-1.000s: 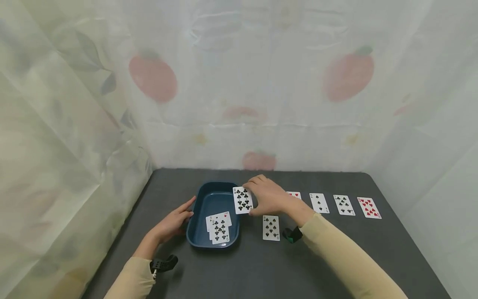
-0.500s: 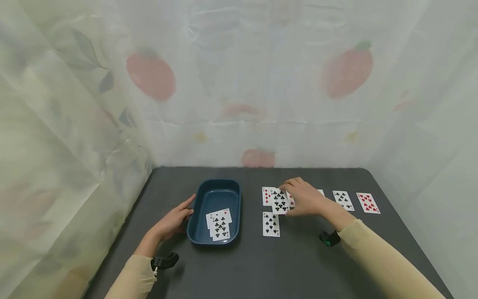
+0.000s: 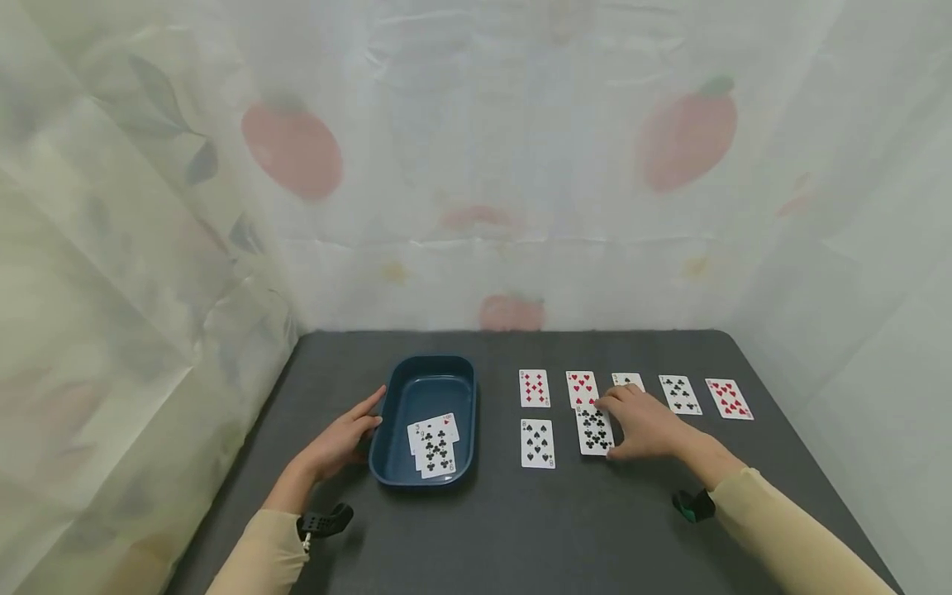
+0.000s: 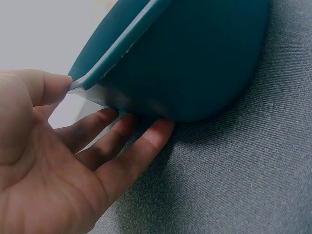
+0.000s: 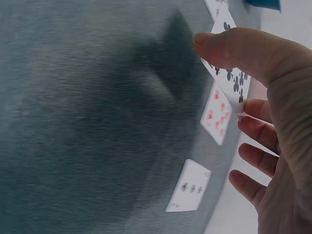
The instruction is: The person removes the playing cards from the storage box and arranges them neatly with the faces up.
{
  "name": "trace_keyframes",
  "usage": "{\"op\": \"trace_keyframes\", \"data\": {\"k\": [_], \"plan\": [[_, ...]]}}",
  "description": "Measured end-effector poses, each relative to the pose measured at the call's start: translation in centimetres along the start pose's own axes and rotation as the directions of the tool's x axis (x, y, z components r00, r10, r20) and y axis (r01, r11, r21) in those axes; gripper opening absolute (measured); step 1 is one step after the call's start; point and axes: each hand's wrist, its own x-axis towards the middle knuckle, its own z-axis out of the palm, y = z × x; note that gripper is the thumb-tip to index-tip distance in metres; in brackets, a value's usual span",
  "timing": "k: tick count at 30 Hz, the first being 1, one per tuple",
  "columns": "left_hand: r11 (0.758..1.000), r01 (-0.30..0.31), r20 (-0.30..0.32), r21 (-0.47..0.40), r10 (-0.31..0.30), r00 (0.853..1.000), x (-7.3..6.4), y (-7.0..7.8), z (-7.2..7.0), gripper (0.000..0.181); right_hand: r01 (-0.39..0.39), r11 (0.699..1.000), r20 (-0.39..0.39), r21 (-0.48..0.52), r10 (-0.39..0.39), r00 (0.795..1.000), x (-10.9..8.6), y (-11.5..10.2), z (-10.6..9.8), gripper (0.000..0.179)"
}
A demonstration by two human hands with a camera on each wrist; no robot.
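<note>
- Far L: pale yellow sleeve (image 3: 256, 554), black wrist strap (image 3: 325, 522) by the cuff.
- Left hand (image 3: 335, 446): at L side of glossy dark-blue rectangular tray w/ rounded corners (image 3: 431, 395). Wrist cam: fingers spread, nearly straight, tips against outer wall; thumb tip at rim. Touching, not wrapped round it.
- Tray sits flat on dark grey table (image 3: 550, 529), L of centre. Inside, near end: small overlapping pile of white playing cards (image 3: 437, 450), club card uppermost.
- R of tray, apart from it: red diamond card (image 3: 534, 388) in back row; black spade card (image 3: 537, 444) in front of it, gap btwn.
- Next: red heart card (image 3: 582, 387), back row, face up.
- White card w/ many black clubs (image 3: 593, 433): just in front of heart card, below the spot where that one lies. Tilted in wrist cam; can't tell if any edge touches table.
- Right hand (image 3: 647, 423): thumb + fingertips pinch club card by its edges, other fingers loosely bent; gap btwn thumb & fingers approx card-wide.
- Behind right hand: black-pip card (image 3: 626, 379), partly hidden.
- Far R, back row: seven-ish-pip club card (image 3: 680, 395), then slanted red heart card (image 3: 729, 399).
</note>
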Motion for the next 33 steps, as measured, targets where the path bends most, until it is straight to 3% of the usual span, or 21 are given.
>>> {"op": "trace_keyframes", "data": {"k": [8,22,33], "plan": [[1.000,-0.012,0.010,-0.010,0.012,1.000,0.1,0.2,-0.2,0.061,0.000,1.000,0.019,0.014,0.000,1.000,-0.9,0.2,1.5,0.077],[1.000,-0.006,0.025,-0.006,0.006,1.000,0.2,0.5,-0.1,0.061,-0.048,0.994,0.091,0.095,0.040,0.995,-0.7,-0.1,1.9,0.076],[1.000,0.006,-0.003,0.002,-0.006,1.000,0.0,0.2,0.1,0.061,-0.044,0.994,0.096,0.101,0.034,0.995,-0.9,0.0,2.4,0.076]]}}
